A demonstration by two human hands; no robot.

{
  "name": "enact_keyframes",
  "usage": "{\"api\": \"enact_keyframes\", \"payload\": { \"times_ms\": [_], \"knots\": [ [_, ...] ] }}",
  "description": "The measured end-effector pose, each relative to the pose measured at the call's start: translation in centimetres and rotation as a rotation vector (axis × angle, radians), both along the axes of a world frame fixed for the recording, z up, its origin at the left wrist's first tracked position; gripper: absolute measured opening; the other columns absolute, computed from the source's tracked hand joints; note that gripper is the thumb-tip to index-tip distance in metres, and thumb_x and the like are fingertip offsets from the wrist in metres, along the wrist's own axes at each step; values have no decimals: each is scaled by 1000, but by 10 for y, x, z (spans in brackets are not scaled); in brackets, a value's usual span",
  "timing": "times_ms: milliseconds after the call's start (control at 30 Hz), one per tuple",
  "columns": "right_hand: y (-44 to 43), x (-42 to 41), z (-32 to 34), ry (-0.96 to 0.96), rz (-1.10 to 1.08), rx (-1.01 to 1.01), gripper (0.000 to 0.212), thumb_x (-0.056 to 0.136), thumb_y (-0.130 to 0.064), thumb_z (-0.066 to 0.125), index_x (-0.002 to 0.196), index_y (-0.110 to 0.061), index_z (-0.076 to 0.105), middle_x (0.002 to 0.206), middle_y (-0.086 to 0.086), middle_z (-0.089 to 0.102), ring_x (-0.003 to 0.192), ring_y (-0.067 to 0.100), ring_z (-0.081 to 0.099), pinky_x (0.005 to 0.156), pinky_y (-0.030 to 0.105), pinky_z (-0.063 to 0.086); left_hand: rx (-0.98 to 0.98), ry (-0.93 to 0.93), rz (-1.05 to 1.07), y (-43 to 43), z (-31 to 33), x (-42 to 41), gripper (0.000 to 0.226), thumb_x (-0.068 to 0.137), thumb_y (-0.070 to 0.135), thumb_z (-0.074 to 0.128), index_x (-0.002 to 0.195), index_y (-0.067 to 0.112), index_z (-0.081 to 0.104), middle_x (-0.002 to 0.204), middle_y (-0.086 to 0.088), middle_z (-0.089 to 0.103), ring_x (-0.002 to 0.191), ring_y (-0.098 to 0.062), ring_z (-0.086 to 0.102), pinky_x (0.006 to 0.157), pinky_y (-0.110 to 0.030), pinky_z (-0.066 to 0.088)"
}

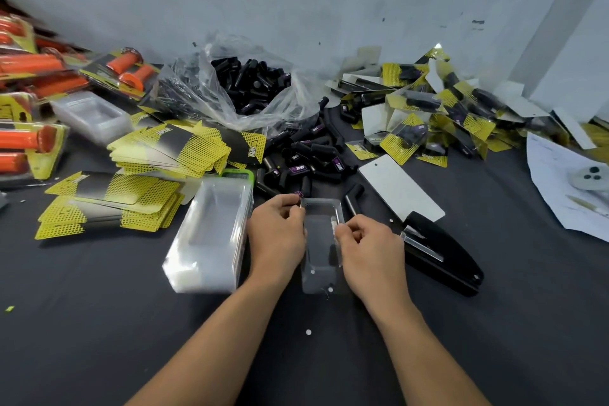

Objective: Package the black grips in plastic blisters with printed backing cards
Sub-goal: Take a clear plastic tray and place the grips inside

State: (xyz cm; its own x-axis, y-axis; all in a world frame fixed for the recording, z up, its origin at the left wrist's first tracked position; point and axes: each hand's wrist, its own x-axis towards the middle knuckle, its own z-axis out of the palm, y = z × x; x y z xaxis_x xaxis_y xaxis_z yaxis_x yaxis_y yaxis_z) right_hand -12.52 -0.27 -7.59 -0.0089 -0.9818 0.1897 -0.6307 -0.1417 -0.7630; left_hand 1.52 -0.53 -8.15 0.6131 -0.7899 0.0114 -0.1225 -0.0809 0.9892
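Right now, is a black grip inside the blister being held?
No, the clear blister pinched by the left hand and right hand is empty.

head view | from above, facing forward-down | close over table (pixel 99 323) | wall behind

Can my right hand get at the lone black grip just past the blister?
Probably yes: the black grip lies uncovered just beyond the right hand, nothing between, though that hand is pinching the clear blister.

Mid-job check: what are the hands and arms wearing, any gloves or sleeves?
No gloves: the left hand and right hand are bare, with no rings visible. The left forearm and right forearm are uncovered to the picture's edge: no sleeve, watch or wristband in view.
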Motion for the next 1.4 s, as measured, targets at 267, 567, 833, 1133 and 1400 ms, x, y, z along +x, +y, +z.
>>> {"api": "enact_keyframes", "payload": {
  "times_ms": [267,567,833,1133,1400],
  "knots": [
    [-49,0,54,561,137,-144,46,84,4,53,125,-12,65,114,10,69,108,33,62,79,33,42,-29,-97,29,3,1,1,18,90,14,70,102,26,75,81,18,71,75,16,63,58,-1,42],
    [-61,-21,67,27,152,-99,30,96,-11,55,113,-29,72,90,-3,72,69,19,66,63,28,51,-2,-105,59,-1,0,2,15,91,16,71,102,26,74,82,18,70,76,20,60,56,1,40],
    [-2,0,36,-1206,79,429,26,104,-30,60,86,-12,54,58,10,56,37,15,36,37,23,29,4,-68,7,-2,7,-1,27,87,19,73,109,34,70,73,16,74,64,5,68,51,-8,45],
    [0,-10,20,-517,189,-193,20,82,-15,83,91,-32,80,84,-15,76,76,2,71,68,14,53,-24,-65,16,-6,2,3,36,87,17,76,120,27,68,74,9,74,61,-5,71,63,-30,60],
    [6,-7,17,-567,133,-263,34,87,-19,71,110,-45,73,96,-14,77,83,10,75,75,29,61,-55,-15,-1,-7,2,6,24,90,21,78,112,28,70,71,1,75,65,-14,72,66,-35,61]
  ]
}}
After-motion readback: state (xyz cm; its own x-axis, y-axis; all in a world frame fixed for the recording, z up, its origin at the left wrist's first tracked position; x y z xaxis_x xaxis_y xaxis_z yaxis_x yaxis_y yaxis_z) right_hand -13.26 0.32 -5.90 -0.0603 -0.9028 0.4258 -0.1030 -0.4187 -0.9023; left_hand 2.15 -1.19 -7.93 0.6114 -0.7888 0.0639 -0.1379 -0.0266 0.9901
